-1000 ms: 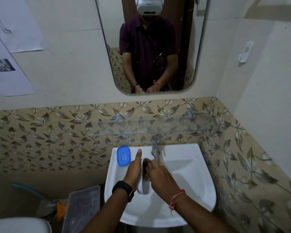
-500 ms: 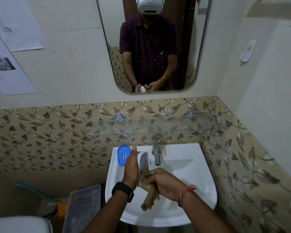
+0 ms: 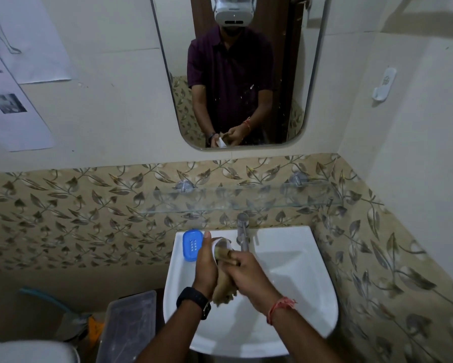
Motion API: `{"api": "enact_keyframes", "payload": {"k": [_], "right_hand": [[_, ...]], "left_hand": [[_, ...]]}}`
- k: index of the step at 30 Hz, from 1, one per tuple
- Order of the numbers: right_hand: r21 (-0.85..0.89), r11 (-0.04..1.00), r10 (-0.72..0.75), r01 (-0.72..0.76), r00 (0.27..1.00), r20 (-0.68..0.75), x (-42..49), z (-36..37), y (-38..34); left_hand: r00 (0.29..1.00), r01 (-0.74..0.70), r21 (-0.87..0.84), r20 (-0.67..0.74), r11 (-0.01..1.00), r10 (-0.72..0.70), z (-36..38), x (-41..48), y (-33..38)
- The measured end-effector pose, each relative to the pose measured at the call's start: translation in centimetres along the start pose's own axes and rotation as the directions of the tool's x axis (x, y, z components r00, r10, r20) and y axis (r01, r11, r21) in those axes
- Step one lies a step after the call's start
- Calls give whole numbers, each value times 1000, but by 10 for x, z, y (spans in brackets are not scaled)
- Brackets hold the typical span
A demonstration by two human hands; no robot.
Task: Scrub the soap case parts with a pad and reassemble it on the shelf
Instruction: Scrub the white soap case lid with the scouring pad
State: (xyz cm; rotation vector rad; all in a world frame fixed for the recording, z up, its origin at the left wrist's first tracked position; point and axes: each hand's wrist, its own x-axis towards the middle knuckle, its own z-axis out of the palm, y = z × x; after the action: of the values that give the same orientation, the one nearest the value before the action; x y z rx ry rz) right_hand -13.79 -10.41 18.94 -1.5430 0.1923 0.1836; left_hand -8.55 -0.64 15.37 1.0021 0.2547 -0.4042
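Over the white sink point(image 3: 298, 297), my left hand point(image 3: 205, 265) grips the white soap case part point(image 3: 217, 244) upright by its edge. My right hand point(image 3: 249, 273) presses a brownish scrub pad point(image 3: 224, 284) against the inside of that white part; the pad hangs down below my fingers. The blue perforated soap case part point(image 3: 192, 244) lies flat on the sink's back left corner, apart from both hands. The glass shelf point(image 3: 246, 200) runs along the wall above the tap and carries nothing.
A chrome tap point(image 3: 243, 229) stands at the back of the sink, just right of my hands. A translucent plastic bin point(image 3: 127, 328) sits left of the sink on the floor side. A mirror point(image 3: 235, 74) hangs above, and the right wall is close.
My right hand with the pad slid down the white part and has come back up toward its top. My left hand kept holding the white part, shifting slightly.
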Motion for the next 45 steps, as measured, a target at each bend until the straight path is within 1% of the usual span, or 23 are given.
{"api": "enact_keyframes", "payload": {"k": [2,5,6,8,10,12,14,16,18,20,22,24,27,29,31,33,35,36,37,39,41,43,45], "right_hand": [[-271,956,-71,113,985,159,0,-12,0],[-612,764,-22,204,956,292,4,-22,6],[-706,676,-5,212,959,283,7,-24,13],[-812,551,-98,196,981,170,11,-24,28],[-817,532,-267,224,960,89,12,-20,34],[-759,593,-352,270,934,56,11,-9,32],[-622,754,-313,211,948,-57,10,4,24],[-419,900,-219,121,956,-194,13,13,15],[-190,980,-109,56,953,-281,17,21,5],[-79,996,-67,44,947,-315,20,24,-3],[-161,983,-126,89,963,-237,21,22,-5],[-327,933,-173,149,984,-47,20,15,-3],[-614,755,-86,229,963,254,18,-6,-10],[-721,640,1,267,938,348,14,-14,-16],[-781,582,34,229,952,305,7,-19,-19],[-852,515,14,92,993,116,1,-24,-29],[-881,467,-100,-71,986,-133,2,-35,-40],[-867,490,-185,-91,961,-205,5,-41,-46],[-837,545,-271,-47,935,-229,8,-46,-50],[-765,625,-421,154,892,-165,13,-47,-53],[-712,615,-481,339,877,2,13,-36,-48],[-711,556,-441,431,878,187,12,-19,-31],[-754,498,-388,428,888,248,13,-8,-10]], "left_hand": [[998,-24,30,-55,999,26,-6,2,2],[995,5,-5,-99,1000,-6,-14,5,10],[992,-1,-5,-124,1000,1,-15,6,12],[988,-3,4,-158,1000,4,-14,8,15],[985,28,-3,-173,1000,-28,-9,9,16],[986,67,1,-155,998,-66,-4,9,20],[993,71,13,-98,997,-69,-3,13,24],[997,71,27,-30,997,-70,-1,17,22],[999,32,59,-1,998,-32,-1,19,15],[999,-41,96,-9,995,42,1,18,8],[999,-43,75,-19,996,45,4,15,7],[999,-13,52,-48,999,16,1,17,14],[997,35,5,-70,999,-34,-11,21,24],[995,28,26,-96,999,-25,-16,20,27],[994,32,54,-103,998,-27,-21,22,29],[998,25,35,-50,999,-23,-32,26,35],[1000,25,-21,16,999,-24,-44,30,42],[1000,21,-11,8,1000,-21,-49,33,44],[1000,19,6,-12,1000,-19,-52,35,44],[999,35,46,-27,998,-34,-49,34,43],[998,25,76,-57,997,-21,-41,31,37],[996,2,117,-87,993,8,-32,26,32],[997,68,104,-35,992,-64,-23,19,32]]}}
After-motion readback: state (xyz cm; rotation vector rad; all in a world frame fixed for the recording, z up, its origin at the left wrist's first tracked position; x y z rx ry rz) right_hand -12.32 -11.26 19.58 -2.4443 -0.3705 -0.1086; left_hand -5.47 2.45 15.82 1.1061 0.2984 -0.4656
